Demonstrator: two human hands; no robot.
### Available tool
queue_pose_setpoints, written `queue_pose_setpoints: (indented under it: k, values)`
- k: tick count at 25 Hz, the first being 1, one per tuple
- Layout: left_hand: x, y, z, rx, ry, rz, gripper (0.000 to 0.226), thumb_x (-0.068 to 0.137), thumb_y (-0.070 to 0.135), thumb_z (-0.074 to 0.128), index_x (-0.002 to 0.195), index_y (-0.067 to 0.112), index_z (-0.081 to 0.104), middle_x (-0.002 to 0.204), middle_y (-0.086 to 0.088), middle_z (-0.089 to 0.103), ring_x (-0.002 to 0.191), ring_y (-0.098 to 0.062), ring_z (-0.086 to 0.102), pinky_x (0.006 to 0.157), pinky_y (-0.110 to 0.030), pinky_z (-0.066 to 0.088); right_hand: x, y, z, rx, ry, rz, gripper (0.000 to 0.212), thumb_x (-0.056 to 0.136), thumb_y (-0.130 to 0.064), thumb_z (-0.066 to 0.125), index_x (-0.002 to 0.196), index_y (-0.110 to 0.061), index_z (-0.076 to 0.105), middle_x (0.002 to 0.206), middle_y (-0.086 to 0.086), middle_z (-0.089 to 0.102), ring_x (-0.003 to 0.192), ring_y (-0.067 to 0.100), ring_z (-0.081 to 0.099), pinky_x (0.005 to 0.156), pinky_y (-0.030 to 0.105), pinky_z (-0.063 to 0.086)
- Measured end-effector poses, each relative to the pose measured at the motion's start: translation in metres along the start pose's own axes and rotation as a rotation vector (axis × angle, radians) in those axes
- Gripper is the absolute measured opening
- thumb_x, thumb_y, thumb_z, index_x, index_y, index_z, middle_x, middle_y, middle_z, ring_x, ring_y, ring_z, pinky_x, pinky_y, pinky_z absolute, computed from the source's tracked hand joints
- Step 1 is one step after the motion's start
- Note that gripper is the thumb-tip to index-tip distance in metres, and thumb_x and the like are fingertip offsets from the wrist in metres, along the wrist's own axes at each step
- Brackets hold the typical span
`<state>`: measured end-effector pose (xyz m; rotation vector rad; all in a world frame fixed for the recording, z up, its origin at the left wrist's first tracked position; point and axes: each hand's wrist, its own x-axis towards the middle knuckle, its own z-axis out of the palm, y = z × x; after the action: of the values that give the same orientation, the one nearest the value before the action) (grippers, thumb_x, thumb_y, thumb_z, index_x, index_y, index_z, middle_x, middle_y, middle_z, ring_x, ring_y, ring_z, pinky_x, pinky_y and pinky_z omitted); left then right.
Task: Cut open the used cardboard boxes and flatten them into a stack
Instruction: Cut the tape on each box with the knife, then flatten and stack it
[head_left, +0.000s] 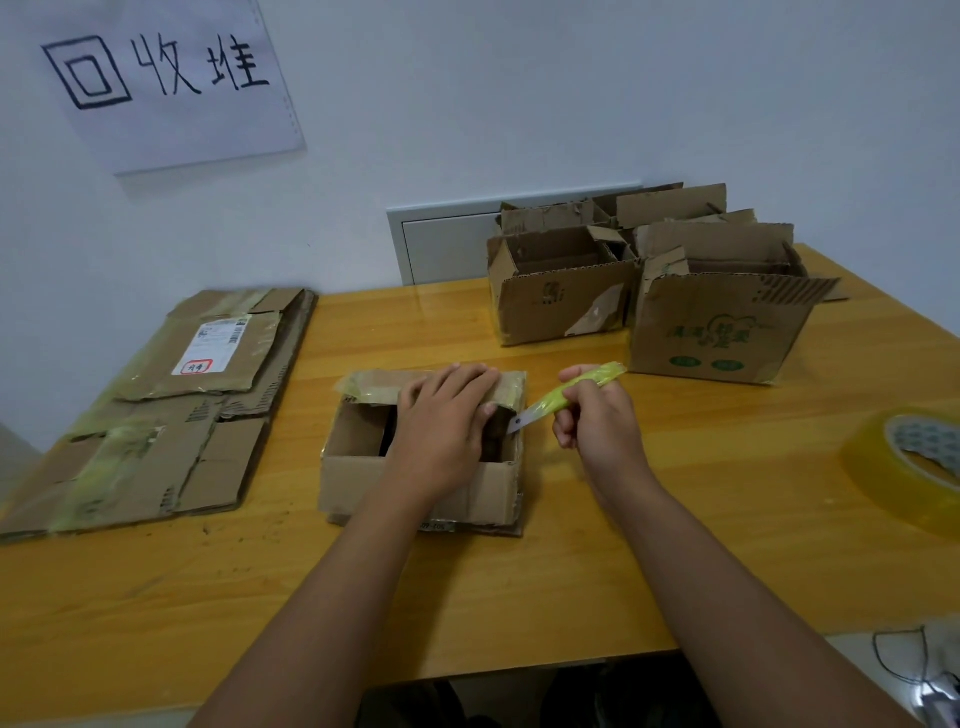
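Pressing my left hand (447, 421) flat, fingers spread, on the small box (415, 457) at table (519, 587) centre, I pinch a green knife (566, 395) in my right hand (597, 421), blade at the box's three o'clock edge. The flattened stack (156, 415) lies at nine o'clock; open boxes (649, 291) stand at one o'clock.

Wall sheet (171, 83) reads "回收堆"; box labels illegible.
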<state>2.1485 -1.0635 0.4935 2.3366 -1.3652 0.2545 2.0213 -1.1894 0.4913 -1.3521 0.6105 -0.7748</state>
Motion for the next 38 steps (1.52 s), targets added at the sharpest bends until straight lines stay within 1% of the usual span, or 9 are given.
queue_pose_setpoints:
  k: [6, 10, 14, 21, 24, 28, 32, 35, 38]
  values:
    - [-0.004, 0.001, 0.001, 0.016, 0.018, 0.011, 0.041, 0.104, 0.038, 0.031, 0.143, 0.035, 0.041, 0.149, 0.013, 0.039, 0.141, -0.012, 0.023, 0.108, -0.035, 0.012, -0.001, 0.001, 0.006, -0.034, -0.031, 0.004, 0.012, 0.094, -0.01, 0.041, 0.095, -0.016, 0.052, 0.052, -0.004, 0.045, 0.047, 0.011, 0.043, 0.043, 0.026, 0.037]
    - [-0.008, 0.002, 0.001, 0.005, 0.034, 0.016, 0.042, 0.103, 0.042, 0.025, 0.142, 0.037, 0.04, 0.148, 0.013, 0.038, 0.141, -0.011, 0.021, 0.108, -0.037, 0.012, 0.007, -0.001, 0.006, 0.027, 0.103, -0.015, 0.012, 0.094, -0.011, 0.041, 0.091, -0.017, 0.051, 0.05, -0.007, 0.043, 0.045, 0.01, 0.041, 0.042, 0.025, 0.036]
    - [-0.01, 0.004, -0.001, 0.016, 0.054, 0.0, 0.042, 0.103, 0.042, 0.025, 0.141, 0.036, 0.041, 0.148, 0.013, 0.039, 0.141, -0.011, 0.021, 0.11, -0.037, 0.009, 0.012, -0.003, 0.012, 0.05, 0.048, 0.006, 0.011, 0.094, -0.011, 0.042, 0.093, -0.017, 0.052, 0.052, -0.006, 0.045, 0.047, 0.01, 0.043, 0.043, 0.025, 0.037]
    - [-0.009, 0.003, -0.001, 0.024, 0.093, 0.004, 0.044, 0.101, 0.045, 0.023, 0.138, 0.037, 0.045, 0.146, 0.013, 0.042, 0.137, -0.014, 0.023, 0.111, -0.039, 0.008, 0.032, -0.02, 0.002, 0.155, 0.266, -0.027, 0.014, 0.098, -0.016, 0.046, 0.097, -0.026, 0.056, 0.058, -0.007, 0.056, 0.051, 0.01, 0.056, 0.047, 0.022, 0.045]
    - [-0.007, 0.003, 0.001, -0.017, 0.192, -0.016, 0.036, 0.1, 0.042, 0.036, 0.127, 0.032, 0.057, 0.135, 0.005, 0.051, 0.131, -0.02, 0.029, 0.107, -0.04, 0.015, 0.018, -0.005, 0.008, 0.056, 0.156, -0.179, 0.02, 0.103, -0.023, 0.044, 0.116, -0.034, 0.055, 0.084, -0.004, 0.071, 0.077, 0.012, 0.07, 0.063, 0.021, 0.055]
    - [-0.004, 0.001, 0.004, -0.067, 0.422, -0.145, 0.025, 0.092, 0.036, 0.063, 0.111, 0.022, 0.065, 0.107, -0.005, 0.05, 0.1, -0.018, 0.036, 0.085, -0.039, 0.035, -0.002, 0.014, 0.022, -0.227, -0.116, -0.326, 0.031, 0.105, -0.036, 0.036, 0.134, -0.043, 0.045, 0.117, -0.019, 0.063, 0.104, -0.009, 0.06, 0.078, 0.008, 0.048]
    - [0.003, 0.004, 0.004, -0.22, 0.476, -0.243, 0.034, 0.09, 0.033, 0.066, 0.119, 0.017, 0.054, 0.098, 0.007, 0.046, 0.09, -0.007, 0.039, 0.075, -0.026, 0.041, -0.004, 0.021, 0.023, -0.324, -0.173, -0.294, 0.035, 0.104, -0.04, 0.035, 0.139, -0.042, 0.041, 0.132, -0.016, 0.057, 0.116, -0.006, 0.054, 0.094, 0.027, 0.05]
    - [0.008, -0.001, 0.006, -0.198, 0.387, -0.177, 0.039, 0.089, 0.029, 0.065, 0.124, 0.019, 0.05, 0.118, 0.001, 0.053, 0.112, -0.012, 0.046, 0.095, -0.037, 0.047, -0.002, 0.022, 0.019, -0.356, -0.189, -0.31, 0.038, 0.104, -0.034, 0.04, 0.141, -0.042, 0.04, 0.124, -0.033, 0.049, 0.114, -0.018, 0.046, 0.092, 0.01, 0.041]
    - [0.017, -0.009, 0.009, 0.0, 0.076, -0.18, 0.059, 0.092, 0.04, 0.055, 0.146, 0.028, 0.033, 0.159, 0.003, 0.023, 0.147, -0.019, 0.013, 0.119, -0.048, 0.014, 0.003, 0.024, 0.011, -0.463, -0.114, -0.285, 0.045, 0.1, -0.025, 0.05, 0.144, -0.032, 0.043, 0.124, -0.027, 0.047, 0.109, -0.018, 0.044, 0.088, 0.006, 0.033]
